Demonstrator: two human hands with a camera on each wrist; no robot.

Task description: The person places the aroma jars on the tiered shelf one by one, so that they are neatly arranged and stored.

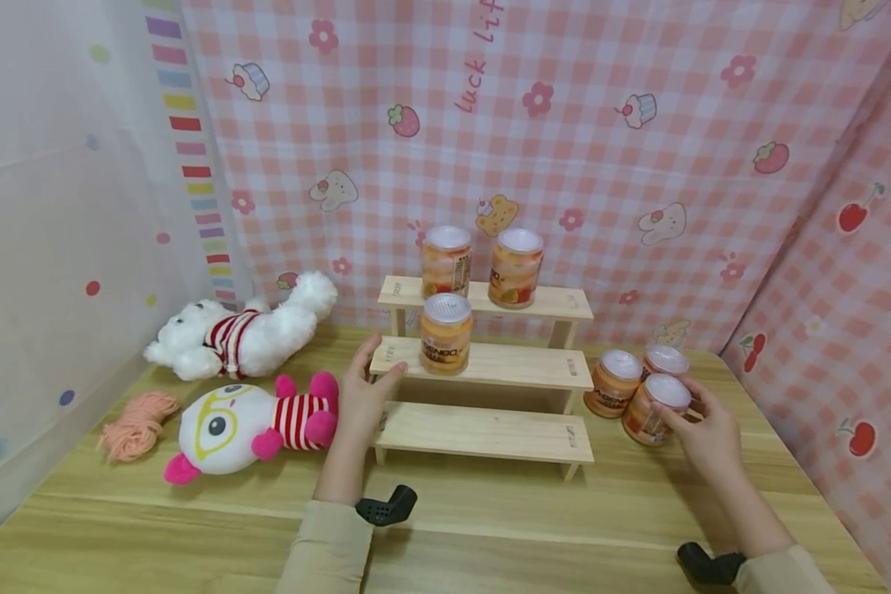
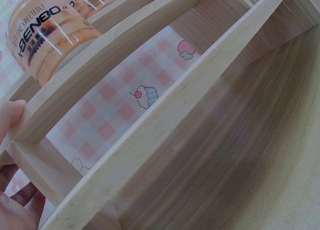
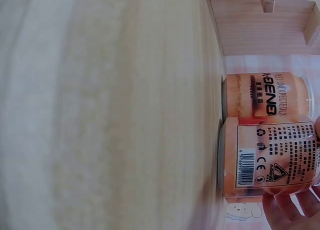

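Observation:
My right hand (image 1: pixel 711 431) grips an orange can (image 1: pixel 648 417) with a clear lid, standing on the table right of a wooden three-step shelf (image 1: pixel 483 429). Its label with a barcode (image 3: pixel 246 168) shows in the right wrist view. Two similar cans stand close by, one on the left (image 1: pixel 610 388) and one behind (image 1: pixel 665 361). At the shelf's left end, my left hand (image 1: pixel 360 396) holds the middle step, thumb (image 2: pixel 11 115) on top and fingers below. One can (image 1: pixel 445 342) stands on that step; two more, left (image 1: pixel 440 262) and right (image 1: pixel 516 272), stand on the top step.
A white fluffy toy dog (image 1: pixel 267 338) and a pink-and-white plush toy (image 1: pixel 230 429) lie on the table to the left. Beside them is a bundle of peach yarn (image 1: pixel 139 425). A checked curtain (image 1: pixel 445 148) hangs behind the shelf and another (image 1: pixel 846 330) on the right.

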